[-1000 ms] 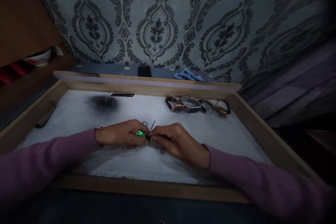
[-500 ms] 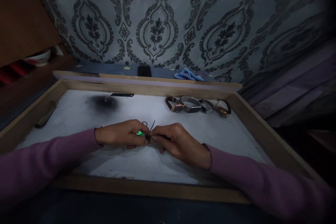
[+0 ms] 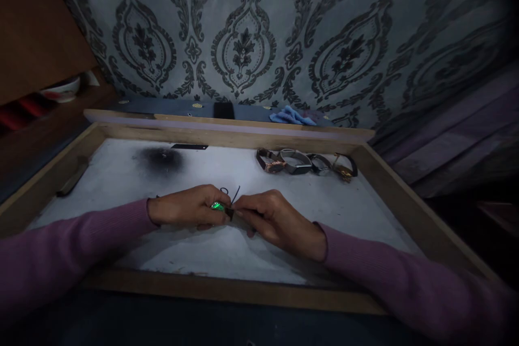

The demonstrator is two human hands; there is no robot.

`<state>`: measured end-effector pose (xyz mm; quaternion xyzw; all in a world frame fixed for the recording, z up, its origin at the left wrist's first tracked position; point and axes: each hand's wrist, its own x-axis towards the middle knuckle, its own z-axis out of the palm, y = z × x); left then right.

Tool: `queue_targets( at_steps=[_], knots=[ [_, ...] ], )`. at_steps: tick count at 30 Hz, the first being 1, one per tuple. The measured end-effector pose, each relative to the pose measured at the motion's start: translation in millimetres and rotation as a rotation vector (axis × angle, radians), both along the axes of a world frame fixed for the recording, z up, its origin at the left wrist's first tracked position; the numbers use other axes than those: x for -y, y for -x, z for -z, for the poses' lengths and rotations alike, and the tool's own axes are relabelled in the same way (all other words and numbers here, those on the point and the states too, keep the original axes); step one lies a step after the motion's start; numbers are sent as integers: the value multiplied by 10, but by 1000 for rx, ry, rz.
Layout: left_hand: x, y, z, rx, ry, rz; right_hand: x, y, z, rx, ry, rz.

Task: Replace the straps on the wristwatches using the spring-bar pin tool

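Observation:
Near the middle of the tray, my left hand (image 3: 194,206) is closed around a small watch-like thing (image 3: 218,206) that glows green. A short dark brown piece, perhaps its strap end (image 3: 230,213), sticks out toward the right. My right hand (image 3: 272,218) meets it there, thumb and forefinger pinched together at the dark end. What lies between those fingertips is too small to make out. Just beyond the hands, a thin dark loop and a thin dark stick (image 3: 235,194) show against the white surface.
The wooden-rimmed tray (image 3: 227,289) has a white floor. Several watches (image 3: 295,160) lie at its back right. A dark flat blade-like strip (image 3: 190,146) and a black smudge (image 3: 160,161) are at the back left. A blue cloth (image 3: 292,115) sits behind the rim.
Both hands stay in nearly the same place, still meeting at the small thing. The whole view has shifted very slightly; nothing else has visibly moved.

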<state>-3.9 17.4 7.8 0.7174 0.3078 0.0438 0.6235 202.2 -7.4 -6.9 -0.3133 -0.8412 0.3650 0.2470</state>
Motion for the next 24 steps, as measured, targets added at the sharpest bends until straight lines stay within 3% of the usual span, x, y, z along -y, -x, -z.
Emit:
queue_targets(
  at_steps=[24],
  knots=[
    [-23,8,13,-2,40,7,18,-5,-22,-13,-17,-7]
  ],
)
